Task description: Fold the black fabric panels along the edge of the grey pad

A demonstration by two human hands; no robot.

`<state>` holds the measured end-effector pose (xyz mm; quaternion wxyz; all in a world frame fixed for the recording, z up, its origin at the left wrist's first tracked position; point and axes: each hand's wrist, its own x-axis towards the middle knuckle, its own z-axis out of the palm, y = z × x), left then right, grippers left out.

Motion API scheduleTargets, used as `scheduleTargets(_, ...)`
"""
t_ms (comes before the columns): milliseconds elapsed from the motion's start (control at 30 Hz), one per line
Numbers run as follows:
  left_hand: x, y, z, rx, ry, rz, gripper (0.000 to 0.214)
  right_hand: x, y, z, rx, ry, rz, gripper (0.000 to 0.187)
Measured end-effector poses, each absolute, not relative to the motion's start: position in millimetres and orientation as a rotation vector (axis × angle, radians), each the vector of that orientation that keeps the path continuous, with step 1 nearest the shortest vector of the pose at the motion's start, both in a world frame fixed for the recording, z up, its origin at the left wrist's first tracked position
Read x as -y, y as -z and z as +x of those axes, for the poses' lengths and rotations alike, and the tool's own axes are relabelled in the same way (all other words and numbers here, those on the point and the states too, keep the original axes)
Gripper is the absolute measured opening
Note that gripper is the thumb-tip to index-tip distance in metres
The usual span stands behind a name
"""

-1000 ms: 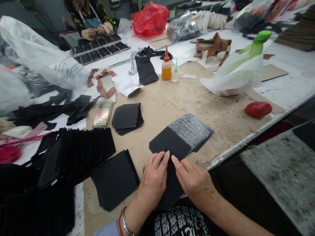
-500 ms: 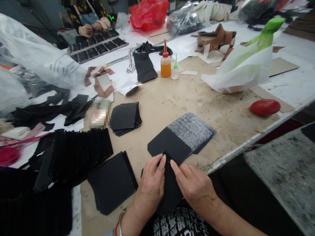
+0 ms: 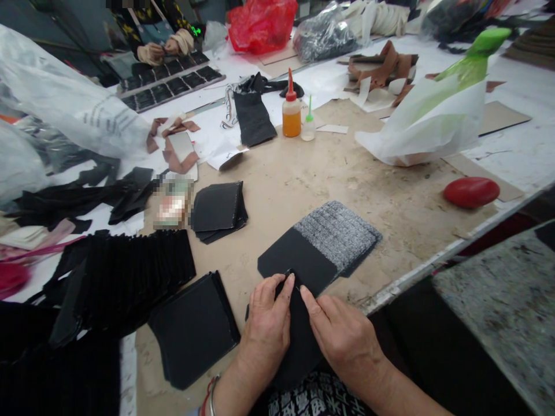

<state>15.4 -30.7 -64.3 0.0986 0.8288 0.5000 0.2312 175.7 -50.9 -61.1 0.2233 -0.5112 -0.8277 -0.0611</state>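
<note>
My left hand (image 3: 265, 326) and my right hand (image 3: 342, 335) pinch the top edge of a black fabric piece (image 3: 297, 341) at the near edge of the worktable, fingertips almost touching. Just beyond my fingers lies a flat black piece (image 3: 295, 260) overlapping a stack of grey textured pieces (image 3: 340, 231). A stack of black squares (image 3: 193, 329) sits left of my left hand.
A fanned row of black pieces (image 3: 125, 277) and a smaller black stack (image 3: 219, 211) lie to the left. An orange glue bottle (image 3: 292, 115), a small clear bottle (image 3: 309, 128), a white bag (image 3: 429, 127) and a red oval object (image 3: 472, 192) sit farther off. Another person's hands (image 3: 162, 49) work at the far side.
My hands have stayed on the black piece, sliding slightly toward me; the view has shifted a little. Nothing was let go.
</note>
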Motion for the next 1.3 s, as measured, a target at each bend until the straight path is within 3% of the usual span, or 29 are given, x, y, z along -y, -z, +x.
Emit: scheduleTargets(1300,30.4,68.9,23.3,-1.623,-0.513,2.487,0.054,52.3,62.4,175.8,2.242,0.176,-1.488,0.029)
